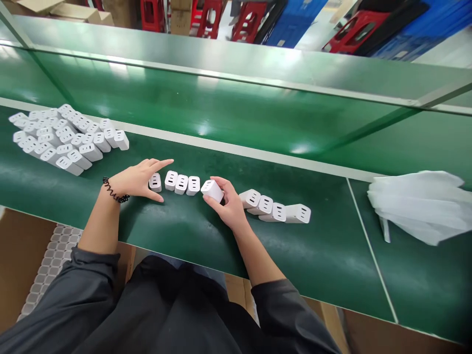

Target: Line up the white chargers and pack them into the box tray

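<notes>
My right hand [229, 205] is closed around a white USB charger [213, 191], its port face tilted up toward the left. To its left, several chargers [181, 184] stand in a short row, ports upward. At the left end of that row one more charger [155, 182] sits between the spread thumb and fingers of my left hand [139, 180]; whether the palm touches it I cannot tell. Right of my right hand, several chargers [272, 206] lean in a slanting group, the rightmost lying more on its side.
A big cluster of white chargers [61, 135] stands at the far left of the green table [324, 255]. White plastic bags [420, 204] lie at the right. Below the front edge, a cardboard box [22, 250] holds rows of chargers. Red stools [250, 22] stand behind the bench.
</notes>
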Demonstrator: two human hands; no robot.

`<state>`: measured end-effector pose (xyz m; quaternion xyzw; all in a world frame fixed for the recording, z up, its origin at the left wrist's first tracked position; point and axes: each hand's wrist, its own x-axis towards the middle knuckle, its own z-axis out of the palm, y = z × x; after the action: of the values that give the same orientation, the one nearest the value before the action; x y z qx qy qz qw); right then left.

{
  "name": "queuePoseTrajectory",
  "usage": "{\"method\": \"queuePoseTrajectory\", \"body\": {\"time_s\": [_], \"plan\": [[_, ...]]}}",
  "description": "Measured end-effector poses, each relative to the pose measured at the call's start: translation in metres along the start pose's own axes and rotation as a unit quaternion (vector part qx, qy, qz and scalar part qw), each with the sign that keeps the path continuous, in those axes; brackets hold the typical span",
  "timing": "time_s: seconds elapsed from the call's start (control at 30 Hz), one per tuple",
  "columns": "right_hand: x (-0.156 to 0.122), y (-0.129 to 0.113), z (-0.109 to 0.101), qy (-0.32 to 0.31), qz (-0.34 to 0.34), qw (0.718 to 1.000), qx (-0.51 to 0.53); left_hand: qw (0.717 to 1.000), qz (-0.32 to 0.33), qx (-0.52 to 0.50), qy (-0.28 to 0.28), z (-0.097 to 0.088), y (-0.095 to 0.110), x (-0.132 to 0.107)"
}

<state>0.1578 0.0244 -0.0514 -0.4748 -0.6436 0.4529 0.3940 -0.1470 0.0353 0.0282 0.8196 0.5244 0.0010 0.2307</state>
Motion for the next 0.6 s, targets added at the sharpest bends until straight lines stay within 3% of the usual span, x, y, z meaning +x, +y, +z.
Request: {"method": "queuePoseTrajectory", "body": {"time_s": [0.13, 0.23, 0.37, 0.6], "plan": [[0.003, 0.003, 0.003, 0.001, -0.047, 0.999, 0.008, 0.999, -0.007, -0.027, -0.044, 0.002, -0.011, 0.003], [0.014, 0.004, 0.006, -0.036, -0.001, 0.995, 0.091, 0.997, 0.003, -0.054, -0.048, 0.003, -0.011, 0.01], [0.033, 0.004, 0.01, -0.078, 0.041, 0.989, 0.119, 0.997, 0.021, -0.069, -0.036, 0.002, -0.006, 0.013], [0.032, 0.004, 0.007, -0.112, -0.038, 0.989, 0.085, 0.996, 0.019, -0.082, -0.035, 0.003, 0.0, 0.01]]}}
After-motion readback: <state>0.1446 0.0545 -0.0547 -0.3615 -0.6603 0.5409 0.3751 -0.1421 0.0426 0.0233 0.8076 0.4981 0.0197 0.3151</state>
